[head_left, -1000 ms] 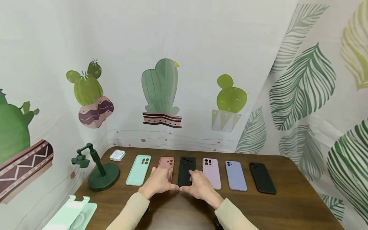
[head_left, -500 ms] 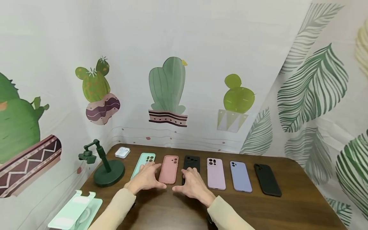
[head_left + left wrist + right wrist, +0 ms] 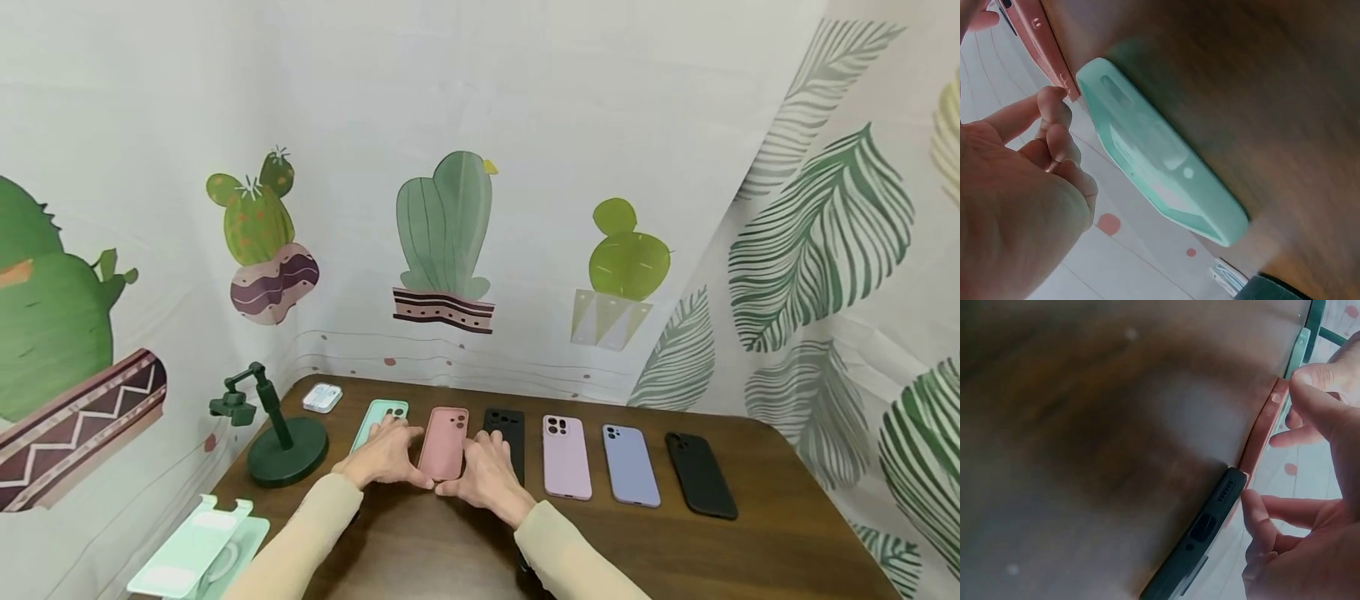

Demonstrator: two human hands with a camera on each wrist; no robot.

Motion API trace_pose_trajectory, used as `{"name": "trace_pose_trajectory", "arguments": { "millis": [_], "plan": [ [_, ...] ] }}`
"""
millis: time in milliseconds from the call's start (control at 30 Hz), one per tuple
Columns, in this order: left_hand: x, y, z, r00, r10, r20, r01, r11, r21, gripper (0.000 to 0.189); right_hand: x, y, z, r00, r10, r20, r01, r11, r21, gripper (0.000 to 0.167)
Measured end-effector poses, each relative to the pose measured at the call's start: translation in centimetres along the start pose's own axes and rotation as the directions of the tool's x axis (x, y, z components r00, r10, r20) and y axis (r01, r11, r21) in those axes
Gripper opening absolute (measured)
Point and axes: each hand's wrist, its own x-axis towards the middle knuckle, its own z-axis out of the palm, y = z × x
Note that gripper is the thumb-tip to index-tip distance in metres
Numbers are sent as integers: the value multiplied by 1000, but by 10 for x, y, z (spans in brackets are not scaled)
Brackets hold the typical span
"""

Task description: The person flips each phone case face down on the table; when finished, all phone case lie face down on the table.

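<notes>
A pink phone case (image 3: 444, 442) lies on the table between both hands in the head view. My left hand (image 3: 387, 457) is at its lower left, thumb near the bottom edge, fingers bent along the left side. My right hand (image 3: 491, 479) mirrors it on the right, and the thumb tips nearly meet at the bottom edge. Whether every fingertip touches the case is unclear. Partly behind the left hand lies a mint green phone case (image 3: 1154, 144), plain in the left wrist view. A black phone case (image 3: 1200, 531) lies close by the right fingers.
Right of the hands, a lilac case (image 3: 567, 458), a blue-violet case (image 3: 631, 465) and another black case (image 3: 701, 475) continue the row. A dark green stand (image 3: 287, 451), a mint stand (image 3: 198, 542) and a small white box (image 3: 322, 397) stand at the left.
Both hands have left the black case and moved left to the pink one. They spread apart halfway through, then closed in on its sides. The head view has turned slightly.
</notes>
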Motion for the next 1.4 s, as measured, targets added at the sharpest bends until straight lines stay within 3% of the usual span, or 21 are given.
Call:
{"name": "trace_pose_trajectory", "arguments": {
  "millis": [267,733,1100,1400],
  "plan": [
    [3,-2,4,1000,-7,21,7,1000,0,98,2,1,1,999,51,5,-51,998,-48,46],
    [3,2,4,1000,20,-1,-20,1000,6,79,8,-1,0,999,50,-5,-50,996,-76,48],
    [6,3,9,1000,10,-13,-10,1000,-20,83,11,1,0,997,73,16,-73,997,17,46],
    [3,7,8,998,-63,23,64,996,-67,72,6,1,0,999,44,-5,-43,993,111,40]
  ]
}}
